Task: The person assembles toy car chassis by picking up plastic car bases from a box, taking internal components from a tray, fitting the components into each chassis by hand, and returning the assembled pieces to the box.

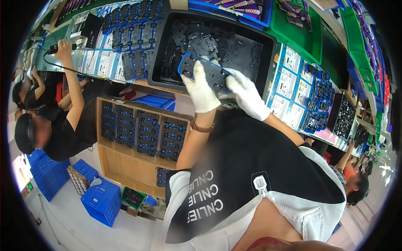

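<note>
I hold a black plate with a blue rim, which looks like a toy car chassis (209, 73), tilted over the near edge of a black bin (272, 46). My gloved left hand (201, 90) grips its left part, thumb lying across the dark face. At its right end, the fingers of my gloved right hand (247, 94) close on the edge. Loose black plastic base plates (203, 44) lie in a heap inside the bin, behind the chassis. The fingertips under the chassis are hidden.
Rows of similar blue-and-black parts (134, 37) stand on the bench at left, with more parts (320, 100) at right. A cardboard box (121, 167) of chassis sits left of me. Green tray (312, 46) lies beyond the bin. A co-worker's hand (64, 49) holds a corded tool.
</note>
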A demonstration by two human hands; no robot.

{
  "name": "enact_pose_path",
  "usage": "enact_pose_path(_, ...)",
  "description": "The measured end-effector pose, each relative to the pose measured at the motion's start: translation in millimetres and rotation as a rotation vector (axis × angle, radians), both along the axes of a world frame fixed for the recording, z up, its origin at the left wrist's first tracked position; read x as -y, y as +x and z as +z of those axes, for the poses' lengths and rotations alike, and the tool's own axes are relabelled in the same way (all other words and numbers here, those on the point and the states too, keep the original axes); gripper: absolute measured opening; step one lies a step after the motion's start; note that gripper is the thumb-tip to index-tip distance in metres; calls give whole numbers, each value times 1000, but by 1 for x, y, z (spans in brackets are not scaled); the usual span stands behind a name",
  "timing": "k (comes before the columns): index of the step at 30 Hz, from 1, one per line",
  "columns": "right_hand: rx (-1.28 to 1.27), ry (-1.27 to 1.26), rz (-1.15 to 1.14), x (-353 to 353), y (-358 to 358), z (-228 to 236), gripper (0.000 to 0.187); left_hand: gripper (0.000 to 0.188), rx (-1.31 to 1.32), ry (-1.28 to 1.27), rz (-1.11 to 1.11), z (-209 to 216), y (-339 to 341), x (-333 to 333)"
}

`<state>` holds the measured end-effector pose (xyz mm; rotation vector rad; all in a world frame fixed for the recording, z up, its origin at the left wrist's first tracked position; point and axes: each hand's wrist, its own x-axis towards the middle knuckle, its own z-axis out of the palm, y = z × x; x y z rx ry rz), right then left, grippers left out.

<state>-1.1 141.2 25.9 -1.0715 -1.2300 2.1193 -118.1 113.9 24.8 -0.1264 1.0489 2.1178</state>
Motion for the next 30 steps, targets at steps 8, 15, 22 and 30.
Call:
enact_pose_path(8, 107, 167, 21, -11, -18, 0, 49, 51, 13, -52, -205, -31, -29, 2)
enact_pose_path(15, 297, 288, 37, -37, -15, -5, 40, 68, -449, -496, 116, -70, -285, -1)
enact_pose_path(22, 564, 299, -131, -67, 20, 2, 36, 53, -587, -620, -27, -189, -500, -10)
enact_pose_path(30, 671, 363, -408, -55, 111, -28, 36, 47, -1017, -864, -519, -251, -551, -46)
